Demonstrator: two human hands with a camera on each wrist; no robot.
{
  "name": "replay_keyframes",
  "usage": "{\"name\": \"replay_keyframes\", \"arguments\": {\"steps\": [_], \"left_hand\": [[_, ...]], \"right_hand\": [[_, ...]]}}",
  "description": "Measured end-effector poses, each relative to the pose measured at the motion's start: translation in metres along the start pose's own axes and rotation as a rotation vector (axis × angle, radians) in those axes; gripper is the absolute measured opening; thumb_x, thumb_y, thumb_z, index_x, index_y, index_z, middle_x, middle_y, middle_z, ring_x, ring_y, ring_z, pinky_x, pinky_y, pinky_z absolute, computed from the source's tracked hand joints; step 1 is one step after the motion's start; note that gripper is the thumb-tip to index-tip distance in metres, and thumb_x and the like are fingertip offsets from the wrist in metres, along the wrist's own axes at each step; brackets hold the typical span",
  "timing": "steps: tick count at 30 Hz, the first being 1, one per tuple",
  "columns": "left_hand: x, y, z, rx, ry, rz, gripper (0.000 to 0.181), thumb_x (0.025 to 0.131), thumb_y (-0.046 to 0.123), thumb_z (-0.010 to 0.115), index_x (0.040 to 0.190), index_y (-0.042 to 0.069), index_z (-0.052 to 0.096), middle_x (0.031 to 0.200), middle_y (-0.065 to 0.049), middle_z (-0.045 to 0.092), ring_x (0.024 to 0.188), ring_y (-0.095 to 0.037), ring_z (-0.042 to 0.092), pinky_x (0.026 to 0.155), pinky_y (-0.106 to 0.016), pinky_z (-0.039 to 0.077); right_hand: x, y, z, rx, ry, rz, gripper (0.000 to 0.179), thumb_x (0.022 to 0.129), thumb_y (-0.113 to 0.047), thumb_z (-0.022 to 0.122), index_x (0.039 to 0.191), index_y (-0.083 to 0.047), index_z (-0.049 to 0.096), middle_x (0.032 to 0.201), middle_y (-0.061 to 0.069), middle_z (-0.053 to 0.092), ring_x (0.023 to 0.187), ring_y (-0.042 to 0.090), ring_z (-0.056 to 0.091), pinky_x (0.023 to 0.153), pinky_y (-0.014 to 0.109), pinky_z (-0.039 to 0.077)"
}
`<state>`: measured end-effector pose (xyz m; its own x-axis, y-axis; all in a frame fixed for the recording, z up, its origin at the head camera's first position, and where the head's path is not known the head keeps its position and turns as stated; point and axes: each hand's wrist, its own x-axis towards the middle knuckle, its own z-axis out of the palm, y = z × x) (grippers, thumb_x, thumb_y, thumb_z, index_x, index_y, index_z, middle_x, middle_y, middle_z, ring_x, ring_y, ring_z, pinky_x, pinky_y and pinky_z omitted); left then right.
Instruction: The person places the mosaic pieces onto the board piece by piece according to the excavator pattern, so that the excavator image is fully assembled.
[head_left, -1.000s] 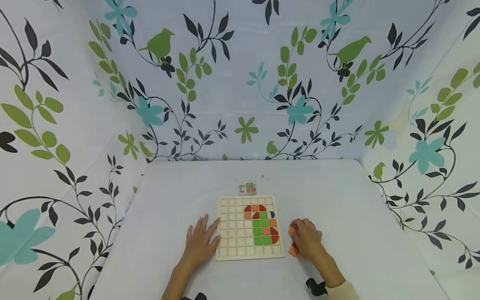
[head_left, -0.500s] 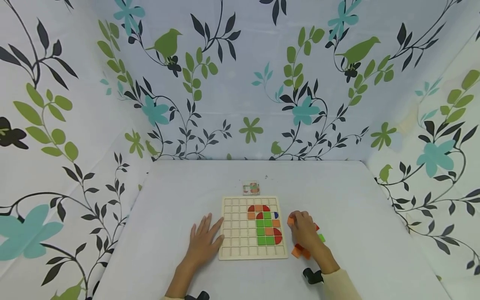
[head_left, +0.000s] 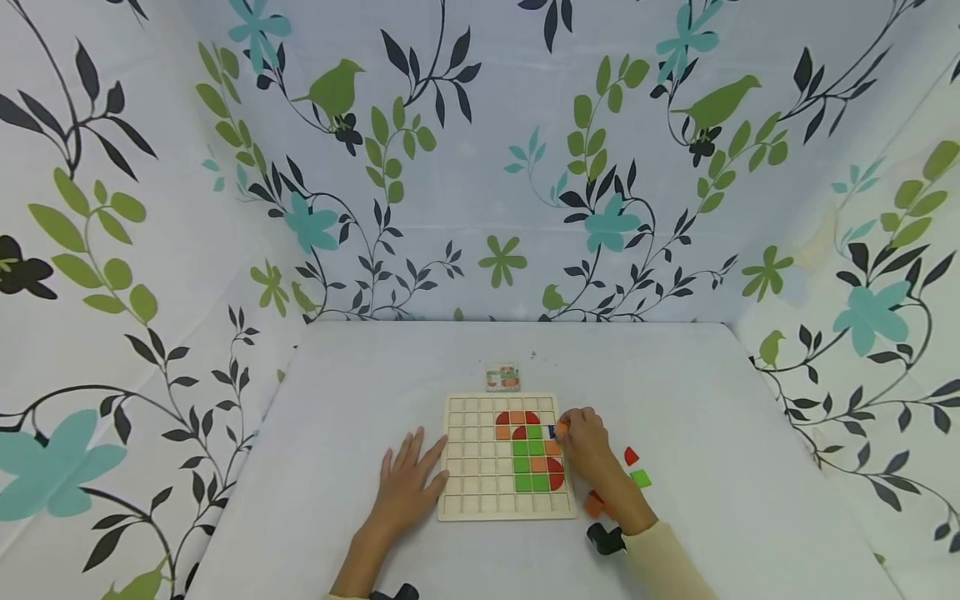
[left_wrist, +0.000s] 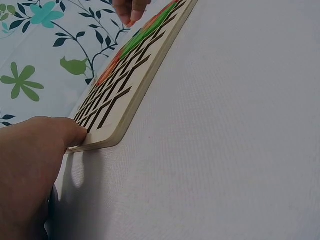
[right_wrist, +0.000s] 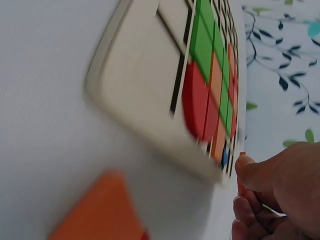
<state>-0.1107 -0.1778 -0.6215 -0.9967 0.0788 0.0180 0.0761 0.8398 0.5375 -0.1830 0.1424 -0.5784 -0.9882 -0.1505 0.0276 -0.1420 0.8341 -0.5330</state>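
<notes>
A wooden grid board (head_left: 480, 503) lies on the white table, partly filled with red, orange, green and blue pieces. My right hand (head_left: 587, 446) pinches a small orange tile (head_left: 562, 427) between thumb and fingers over the board's right edge, near the blue piece (head_left: 552, 432). In the right wrist view the orange tile (right_wrist: 241, 187) shows edge-on beneath the thumb. Along the board's left edge rests my left hand (head_left: 408, 487), fingers spread and straight. In the left wrist view its thumb touches the board's rim (left_wrist: 107, 141).
Right of the board lie a loose red piece (head_left: 631, 456), a green tile (head_left: 641, 478) and orange tiles (head_left: 593, 505), partly behind the right forearm. A small picture card (head_left: 502, 377) lies beyond the board's far edge. Patterned cloth (head_left: 480, 167) hangs behind the table.
My right hand picked up the orange tile from the loose pieces and carried it left to the board's right edge. The left hand stays at the board. The head view shifted slightly.
</notes>
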Motion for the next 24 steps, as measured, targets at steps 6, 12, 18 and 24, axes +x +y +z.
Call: {"name": "replay_keyframes", "arguments": {"steps": [6,12,18,24], "left_hand": [[0.000,-0.001,0.000,0.007,-0.001,-0.005,0.059,0.103,0.037,0.061,0.160,0.024,0.049,0.174,-0.017,0.025,0.162,-0.041,0.017,0.126,-0.070,0.006],[0.003,0.000,0.001,-0.002,0.012,0.009,0.059,0.103,0.037,0.062,0.159,0.023,0.050,0.173,-0.018,0.026,0.162,-0.041,0.018,0.126,-0.070,0.006],[0.000,0.000,0.001,0.000,0.024,0.018,0.058,0.102,0.035,0.063,0.158,0.022,0.052,0.172,-0.019,0.029,0.160,-0.043,0.021,0.125,-0.071,0.009],[-0.001,-0.002,0.001,0.015,0.027,0.012,0.058,0.102,0.035,0.063,0.158,0.023,0.052,0.172,-0.019,0.029,0.161,-0.043,0.021,0.125,-0.071,0.010]], "right_hand": [[0.001,-0.032,0.019,-0.029,-0.044,-0.198,0.018,0.104,-0.009,0.067,0.119,-0.001,0.062,0.113,0.016,0.058,0.106,0.035,0.057,0.090,0.058,0.052],[-0.004,-0.049,0.033,-0.008,-0.036,-0.337,0.015,0.099,-0.011,0.074,0.106,-0.006,0.062,0.098,0.006,0.057,0.092,0.025,0.054,0.081,0.046,0.048],[-0.008,-0.052,0.041,-0.028,0.002,-0.416,0.014,0.094,-0.009,0.080,0.091,-0.011,0.066,0.091,0.000,0.055,0.092,0.021,0.055,0.077,0.038,0.044],[-0.007,-0.051,0.043,-0.036,-0.024,-0.432,0.011,0.095,-0.010,0.079,0.092,-0.013,0.068,0.094,0.000,0.059,0.095,0.023,0.059,0.081,0.042,0.046]]}}
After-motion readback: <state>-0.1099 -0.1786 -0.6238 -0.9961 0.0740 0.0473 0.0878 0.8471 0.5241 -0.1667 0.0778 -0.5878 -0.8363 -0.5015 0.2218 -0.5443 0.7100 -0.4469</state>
